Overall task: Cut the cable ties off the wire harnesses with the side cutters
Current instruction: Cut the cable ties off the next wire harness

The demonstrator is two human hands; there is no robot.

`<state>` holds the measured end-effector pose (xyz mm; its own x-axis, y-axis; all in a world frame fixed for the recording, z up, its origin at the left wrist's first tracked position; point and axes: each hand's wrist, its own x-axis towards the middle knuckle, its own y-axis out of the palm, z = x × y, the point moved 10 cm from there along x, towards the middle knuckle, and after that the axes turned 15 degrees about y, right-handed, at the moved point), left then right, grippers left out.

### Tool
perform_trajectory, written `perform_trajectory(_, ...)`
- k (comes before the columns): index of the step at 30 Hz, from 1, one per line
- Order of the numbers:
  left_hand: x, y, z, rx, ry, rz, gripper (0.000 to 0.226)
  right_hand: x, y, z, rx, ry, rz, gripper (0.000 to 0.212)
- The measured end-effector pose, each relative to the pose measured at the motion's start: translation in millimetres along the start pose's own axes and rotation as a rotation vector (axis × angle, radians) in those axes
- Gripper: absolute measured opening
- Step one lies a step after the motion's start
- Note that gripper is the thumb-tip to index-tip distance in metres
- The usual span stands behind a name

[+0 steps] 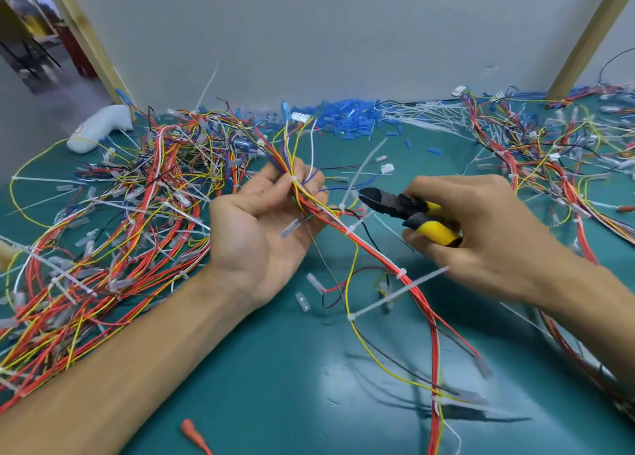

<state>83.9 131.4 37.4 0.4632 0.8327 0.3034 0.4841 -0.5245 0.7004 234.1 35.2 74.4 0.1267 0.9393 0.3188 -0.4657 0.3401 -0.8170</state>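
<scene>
1. The left hand [261,227] is raised palm-up over the green table mat [275,368], its fingers curled round the upper part of a wire harness [364,245]
2. The right hand [481,227] grips the yellow handles of the side cutters [409,210], with the black nose pointing left. Whether the jaws are parted cannot be told
3. The harness's long axis runs from the left fingertips diagonally down and to the right, towards the near edge of the table
4. Deciding relation: the nearest white cable tie [342,207] sits on the bundle just right of the left fingertips, between the two hands. The cutter nose lies just beside it on the right and is judged not yet touching. The right hand is the one placed to reach it
5. A further long-tailed tie [400,293] sits lower on the same harness, below the right hand
6. Other harnesses are piled at left [120,214] and at right [549,152]. Blue connector pieces [350,117] lie along the back wall
7. No brand or label is legible on the cutters. A red mark on the white object [99,128] at far left is too small to read
</scene>
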Motion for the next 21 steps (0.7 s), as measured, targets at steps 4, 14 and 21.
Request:
perform_trajectory(4, -2, 2, 5, 0.014, -0.035, 0.005, 0.011, -1, 2, 1, -0.045, 0.012, 0.008, 0.013)
perform_trajectory(14, -6, 5, 12, 0.071, -0.071, 0.035, 0.008, -2, 9, 6, -0.103, 0.012, 0.091, 0.008)
perform_trajectory(21, -7, 0, 14, 0.081, -0.075, -0.016, 0.009, -5, 18, -4, -0.014, 0.119, 0.223, 0.022)
